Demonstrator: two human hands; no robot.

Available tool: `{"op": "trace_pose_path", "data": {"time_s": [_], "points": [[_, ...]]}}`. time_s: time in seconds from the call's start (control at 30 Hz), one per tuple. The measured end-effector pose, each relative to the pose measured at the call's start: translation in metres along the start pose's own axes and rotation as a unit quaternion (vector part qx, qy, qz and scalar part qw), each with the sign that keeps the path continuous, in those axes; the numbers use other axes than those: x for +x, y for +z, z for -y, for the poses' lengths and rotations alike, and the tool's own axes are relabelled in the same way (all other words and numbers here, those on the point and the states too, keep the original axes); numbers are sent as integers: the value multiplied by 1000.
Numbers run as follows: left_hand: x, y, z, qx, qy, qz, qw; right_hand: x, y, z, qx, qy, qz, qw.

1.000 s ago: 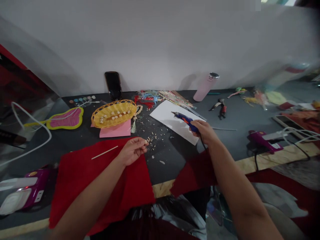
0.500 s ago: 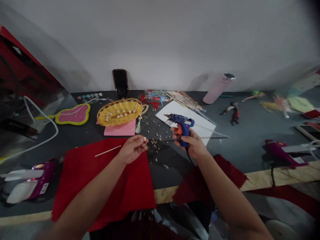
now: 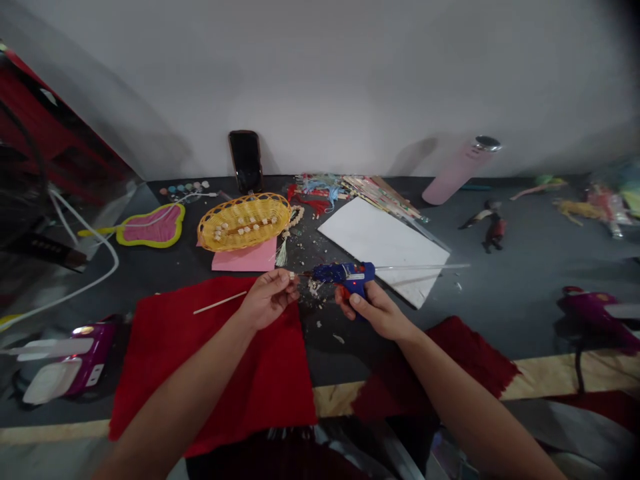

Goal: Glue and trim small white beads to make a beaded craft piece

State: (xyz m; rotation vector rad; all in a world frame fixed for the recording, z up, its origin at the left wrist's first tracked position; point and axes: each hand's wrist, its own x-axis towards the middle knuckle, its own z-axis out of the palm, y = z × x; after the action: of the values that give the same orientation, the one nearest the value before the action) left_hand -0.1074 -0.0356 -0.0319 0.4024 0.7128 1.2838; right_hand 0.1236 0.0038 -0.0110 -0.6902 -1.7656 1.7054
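My left hand pinches a tiny pale bead between thumb and fingertips, above the edge of a red felt sheet. My right hand grips a blue hot glue gun by its handle. The gun's nozzle points left and almost touches the bead. A clear glue stick sticks out of the gun's back to the right. Loose beads and crumbs lie on the dark table just under the nozzle. A thin wooden stick rests on the red felt left of my left hand.
A yellow woven basket holding beads sits on a pink sheet. White paper, a phone, a pink bottle, tassels, a pink and green shape, purple glue guns and another red felt piece surround the hands.
My right hand brought the glue gun from over the white paper leftward and down, turning its nozzle to meet the bead. My left hand stayed put.
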Motion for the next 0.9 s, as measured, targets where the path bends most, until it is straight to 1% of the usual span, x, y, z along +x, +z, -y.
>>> {"op": "trace_pose_path", "data": {"time_s": [0.2, 0.6, 0.73, 0.9], "points": [[-1, -1, 0, -6, -4, 13, 1000, 0, 0, -6, -1, -8, 8, 1000], [-1, 1, 0, 0, -14, 37, 999, 2, 2, -1, -23, -11, 19, 999], [-1, 1, 0, 2, -11, 36, 999, 1, 2, -3, -17, -14, 14, 1000], [-1, 0, 1, -4, -7, 18, 1000, 0, 3, -3, -10, -15, 20, 1000]]}}
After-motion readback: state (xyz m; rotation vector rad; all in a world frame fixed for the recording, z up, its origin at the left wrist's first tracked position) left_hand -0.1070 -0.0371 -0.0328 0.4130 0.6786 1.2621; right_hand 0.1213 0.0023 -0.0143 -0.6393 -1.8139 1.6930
